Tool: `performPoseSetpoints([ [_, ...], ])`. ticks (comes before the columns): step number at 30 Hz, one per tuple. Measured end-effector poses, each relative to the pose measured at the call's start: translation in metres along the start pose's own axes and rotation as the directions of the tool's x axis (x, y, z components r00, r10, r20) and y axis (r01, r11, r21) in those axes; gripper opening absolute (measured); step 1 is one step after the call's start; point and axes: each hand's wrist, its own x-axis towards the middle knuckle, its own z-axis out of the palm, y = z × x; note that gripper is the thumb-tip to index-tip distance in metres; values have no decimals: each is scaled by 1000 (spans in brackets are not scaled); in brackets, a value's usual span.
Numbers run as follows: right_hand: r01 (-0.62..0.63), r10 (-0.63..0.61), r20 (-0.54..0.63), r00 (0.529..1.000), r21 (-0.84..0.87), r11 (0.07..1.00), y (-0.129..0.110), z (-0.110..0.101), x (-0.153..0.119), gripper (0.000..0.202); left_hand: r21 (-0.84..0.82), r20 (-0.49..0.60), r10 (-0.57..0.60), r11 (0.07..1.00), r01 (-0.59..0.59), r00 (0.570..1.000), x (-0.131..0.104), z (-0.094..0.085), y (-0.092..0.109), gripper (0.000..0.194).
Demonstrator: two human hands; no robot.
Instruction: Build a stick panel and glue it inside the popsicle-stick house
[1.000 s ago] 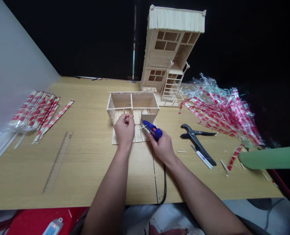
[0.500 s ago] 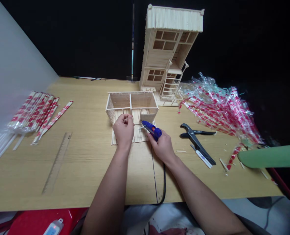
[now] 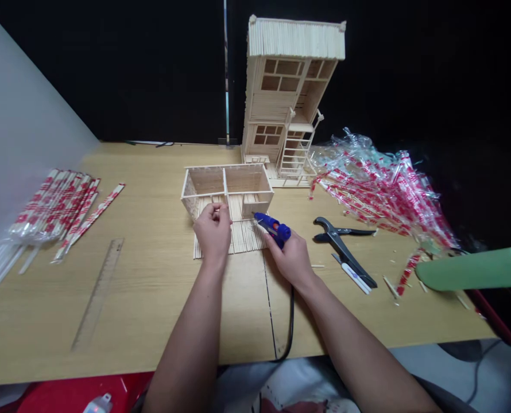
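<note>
My right hand (image 3: 290, 253) is wrapped round a blue glue gun (image 3: 273, 227), its nozzle pointing left over the front of a small stick-built house model (image 3: 249, 178). This model has low walls, a divider and a slatted floor (image 3: 242, 241) that reaches out toward me. Over the left part of that floor hovers my left hand (image 3: 212, 229), thumb and fingers pinched together. Whatever sits in the pinch is too small or hidden to name. A black cord (image 3: 292, 318) hangs from the glue gun to the table edge.
Behind stands a tall stick house (image 3: 296, 74) with a ladder. At right lie torn wrappers (image 3: 384, 189), black cutting pliers (image 3: 341, 246), a craft knife (image 3: 354, 278) and a green cylinder (image 3: 471, 271). Wrapped chopsticks (image 3: 57, 201) and a clear ruler (image 3: 98, 292) lie at left.
The whole view has shifted slightly. My right hand and the glue gun have drawn a little to the right, away from my left hand, which keeps its pinch over the model.
</note>
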Motion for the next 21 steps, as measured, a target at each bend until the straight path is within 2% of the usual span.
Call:
performPoseSetpoints([
  [7,-69,57,-101,993,-121,990,9,-37,2,38,12,-13,59,998,-59,998,0,-1,2,32],
  [9,-66,61,-54,997,-103,992,4,-38,3,38,18,-34,79,997,-79,996,-2,0,4,34],
  [12,-45,47,83,995,-24,999,-1,-32,5,34,43,-66,121,992,-119,990,-4,-3,7,38],
  [14,-60,61,107,992,-16,998,3,-29,7,32,65,-97,147,988,-141,984,-3,-5,10,40],
  [18,-95,93,-39,995,-61,994,18,-41,7,30,37,-174,134,991,-129,976,1,-8,20,43],
  [21,-104,104,-142,984,13,995,26,-55,-3,32,-86,-158,91,991,-105,983,-11,-9,41,44],
])
